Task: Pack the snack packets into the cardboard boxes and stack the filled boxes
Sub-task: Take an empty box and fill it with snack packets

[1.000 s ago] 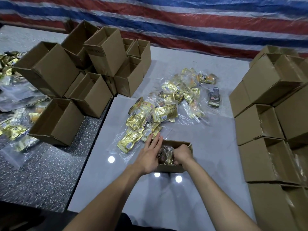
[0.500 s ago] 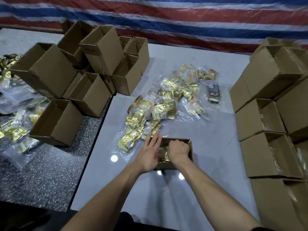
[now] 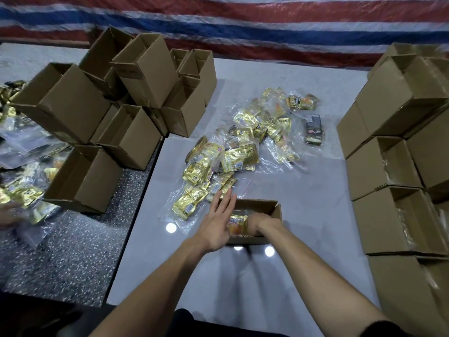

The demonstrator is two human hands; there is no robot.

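Open cardboard box (image 3: 255, 206) on the white table (image 3: 303, 251), close in front of the person: the left hand (image 3: 218, 222) lies flat, fingers straight and spread, against the box's left end. The right hand (image 3: 261, 223) reaches down inside onto a gold-and-orange packet (image 3: 238, 221), its fingers hidden, so their grip cannot be told. Just beyond the box lies a loose heap of snack packets (image 3: 243, 154); empty boxes (image 3: 136, 98) are piled at the left over the speckled table (image 3: 73, 251), and filled boxes (image 3: 388, 166) stand stacked at the right, before a striped tarpaulin (image 3: 243, 25).
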